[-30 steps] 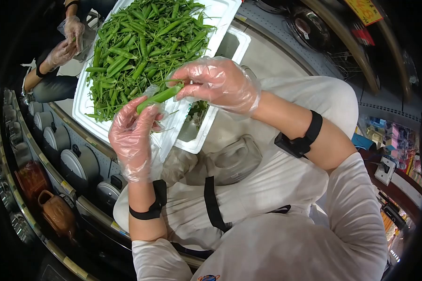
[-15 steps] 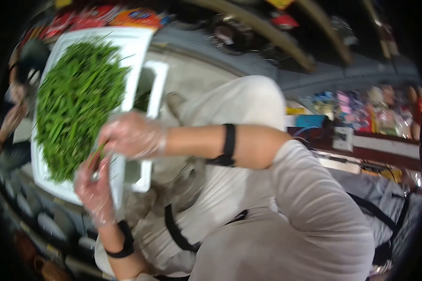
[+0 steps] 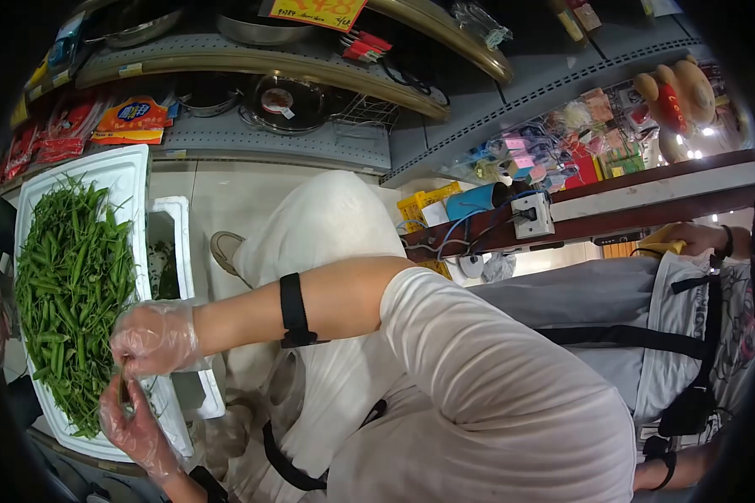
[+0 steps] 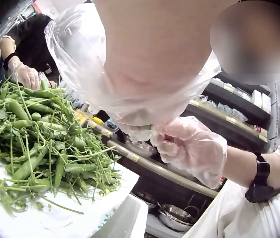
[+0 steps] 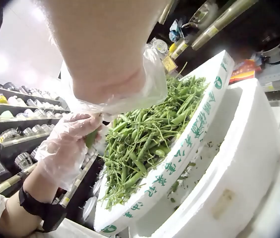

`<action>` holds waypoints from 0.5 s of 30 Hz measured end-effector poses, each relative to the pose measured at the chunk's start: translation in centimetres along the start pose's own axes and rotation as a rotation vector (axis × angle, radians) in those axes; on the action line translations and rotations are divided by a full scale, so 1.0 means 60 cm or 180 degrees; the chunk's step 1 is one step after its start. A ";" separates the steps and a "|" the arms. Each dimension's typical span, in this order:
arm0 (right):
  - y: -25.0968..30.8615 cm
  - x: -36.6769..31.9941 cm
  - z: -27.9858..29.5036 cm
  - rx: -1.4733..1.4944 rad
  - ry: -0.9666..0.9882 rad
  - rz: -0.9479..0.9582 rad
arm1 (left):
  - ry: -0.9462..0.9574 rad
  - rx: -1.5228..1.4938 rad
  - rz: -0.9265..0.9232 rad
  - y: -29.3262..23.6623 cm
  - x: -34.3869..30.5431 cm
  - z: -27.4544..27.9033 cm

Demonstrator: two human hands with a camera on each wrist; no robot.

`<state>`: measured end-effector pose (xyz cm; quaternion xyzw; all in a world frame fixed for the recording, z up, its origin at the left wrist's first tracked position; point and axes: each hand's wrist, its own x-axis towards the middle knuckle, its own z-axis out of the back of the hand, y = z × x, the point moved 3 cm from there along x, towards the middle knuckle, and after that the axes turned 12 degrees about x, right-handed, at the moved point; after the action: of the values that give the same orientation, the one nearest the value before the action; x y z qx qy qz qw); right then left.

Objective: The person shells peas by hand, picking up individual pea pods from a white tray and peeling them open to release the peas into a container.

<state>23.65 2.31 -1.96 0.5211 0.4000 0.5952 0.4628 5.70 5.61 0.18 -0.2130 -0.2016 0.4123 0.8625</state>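
A heap of green pea pods (image 3: 67, 293) with stems fills a white foam lid (image 3: 138, 189) at the left of the head view. Both hands wear clear plastic gloves and meet at the heap's near right edge. My left hand (image 3: 138, 427) pinches a green pod, whose end (image 5: 91, 138) shows beneath the fingers in the right wrist view. My right hand (image 3: 155, 337) has its fingers curled at the pod's upper end, touching the left fingertips. In the left wrist view the pod is mostly hidden by the gloves.
A white foam box (image 3: 210, 394) with green scraps inside stands beside and under the lid. Shelves with pans (image 3: 285, 105) run along the back. Another person's gloved hands (image 4: 28, 77) are across the heap. A person in grey trousers (image 3: 562, 302) is at the right.
The head view has swung to the right, so the heap and hands now appear farther left. Both hands remain together at the pod, which is less visible now.
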 end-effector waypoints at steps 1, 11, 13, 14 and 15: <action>-0.010 0.000 -0.007 -0.0021 0.0035 0.0002 | 0.0001 -0.0002 -0.0010 -0.004 0.000 0.001; 0.000 -0.002 -0.017 -0.0072 -0.0044 -0.0079 | -0.0115 0.0457 -0.0343 -0.009 -0.007 0.002; -0.010 0.001 -0.024 -0.0046 -0.0064 -0.0006 | -0.0094 0.0518 -0.0384 -0.009 -0.007 0.004; -0.013 0.001 -0.026 -0.0003 -0.0084 0.0066 | -0.0109 0.0479 -0.0416 -0.009 -0.007 0.004; -0.009 0.000 -0.023 -0.0018 -0.0089 0.0055 | -0.0126 0.0434 -0.0442 -0.009 -0.008 0.004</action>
<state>22.36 2.47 -2.64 0.5315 0.3874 0.5930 0.4646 5.65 4.97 0.61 -0.1311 -0.2043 0.3684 0.8974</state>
